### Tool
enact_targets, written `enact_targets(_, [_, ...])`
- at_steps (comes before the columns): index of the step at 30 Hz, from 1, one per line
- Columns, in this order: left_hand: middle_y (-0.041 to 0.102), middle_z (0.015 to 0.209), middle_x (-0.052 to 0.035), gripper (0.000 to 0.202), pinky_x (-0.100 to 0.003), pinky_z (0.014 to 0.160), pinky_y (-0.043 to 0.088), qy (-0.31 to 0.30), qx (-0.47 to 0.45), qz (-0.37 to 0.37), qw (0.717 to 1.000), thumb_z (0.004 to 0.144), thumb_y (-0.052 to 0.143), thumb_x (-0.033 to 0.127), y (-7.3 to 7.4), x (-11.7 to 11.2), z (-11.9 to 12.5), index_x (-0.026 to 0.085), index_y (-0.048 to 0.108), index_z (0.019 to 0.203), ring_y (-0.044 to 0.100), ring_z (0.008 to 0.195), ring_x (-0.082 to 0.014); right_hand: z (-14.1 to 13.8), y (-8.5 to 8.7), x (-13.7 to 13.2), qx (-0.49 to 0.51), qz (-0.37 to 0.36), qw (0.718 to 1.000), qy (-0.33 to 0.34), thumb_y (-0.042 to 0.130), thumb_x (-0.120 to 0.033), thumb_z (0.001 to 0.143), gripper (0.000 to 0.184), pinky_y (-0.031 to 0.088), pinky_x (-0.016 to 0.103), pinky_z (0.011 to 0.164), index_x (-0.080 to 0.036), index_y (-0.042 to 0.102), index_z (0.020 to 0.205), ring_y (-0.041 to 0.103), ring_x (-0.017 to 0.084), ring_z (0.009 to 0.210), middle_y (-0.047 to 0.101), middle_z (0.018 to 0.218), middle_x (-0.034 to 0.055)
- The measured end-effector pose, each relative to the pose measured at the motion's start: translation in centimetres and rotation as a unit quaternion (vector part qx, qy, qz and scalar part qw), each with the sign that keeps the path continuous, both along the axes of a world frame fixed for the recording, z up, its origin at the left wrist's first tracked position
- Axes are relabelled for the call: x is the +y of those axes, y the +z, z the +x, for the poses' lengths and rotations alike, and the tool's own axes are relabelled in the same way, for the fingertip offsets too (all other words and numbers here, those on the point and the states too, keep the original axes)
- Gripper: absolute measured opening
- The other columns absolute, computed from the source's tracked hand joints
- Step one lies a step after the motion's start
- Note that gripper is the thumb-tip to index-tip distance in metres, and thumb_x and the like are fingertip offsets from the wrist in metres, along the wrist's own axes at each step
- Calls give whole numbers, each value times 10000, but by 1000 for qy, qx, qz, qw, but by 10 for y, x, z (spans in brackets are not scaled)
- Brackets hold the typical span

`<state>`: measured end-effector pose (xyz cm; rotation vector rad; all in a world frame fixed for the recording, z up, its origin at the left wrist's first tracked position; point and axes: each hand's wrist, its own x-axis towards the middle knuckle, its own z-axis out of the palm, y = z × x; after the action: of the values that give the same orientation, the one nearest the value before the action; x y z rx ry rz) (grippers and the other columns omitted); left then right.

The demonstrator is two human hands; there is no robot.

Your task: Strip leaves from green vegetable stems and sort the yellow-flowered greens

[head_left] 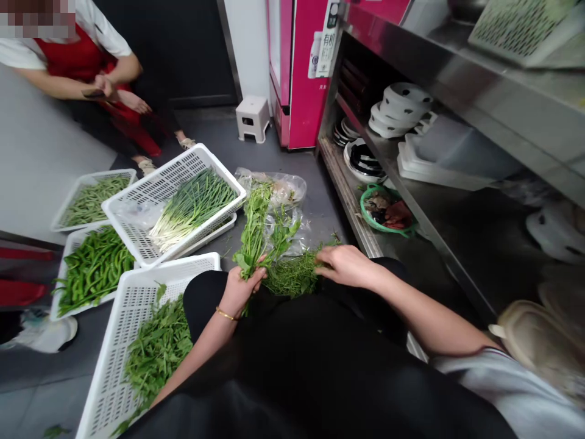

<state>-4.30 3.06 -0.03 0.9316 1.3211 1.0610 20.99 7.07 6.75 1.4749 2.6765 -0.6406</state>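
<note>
L hand closed round near end of leafy-green bunch; rest of bunch points away from body, prob. so stems stay free for R hand. R fingers curled at R edge of thin-stem pile; can't tell if gripping. Pile sits btwn knees, likely for short reach; what's under it is hidden. Clear plastic bag just beyond. White perforated crate w/ loose leafy greens just beside L knee, seemingly for easy L-side access.

Other crates grouped L: scallions (crate tilted, resting on others), green chilies, green beans.

Surface: dark tiled floor. Room: metal shelving R w/ dishware, white stool, pink fridge, co-worker in red apron upper L.
</note>
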Motion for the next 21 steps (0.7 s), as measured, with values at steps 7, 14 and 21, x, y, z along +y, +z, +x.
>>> enact_targets(7, [589,584,-13,457,-188,364,302,-33,7,-23,999,634,734,332,16,-7,16,114,663,1028,398,394,-61,-40,15,37,200,147,957,-152,548,-412,817,339,439,288,638,-172,522,1056,575,161,700,615,890,67])
enact_targets(14, [577,597,-6,413,-178,367,298,-47,-15,-35,998,652,726,339,10,-11,20,120,657,995,391,402,-53,-42,16,31,174,188,965,-54,480,-370,869,300,453,294,677,-148,573,1049,578,181,799,580,1022,112])
enact_targets(21, [543,521,-32,382,-195,380,287,-41,-102,-35,993,786,561,478,8,-14,18,117,650,696,399,407,-71,-33,1,38,261,149,954,-9,476,-278,886,215,413,235,708,-166,654,842,579,129,769,635,821,44])
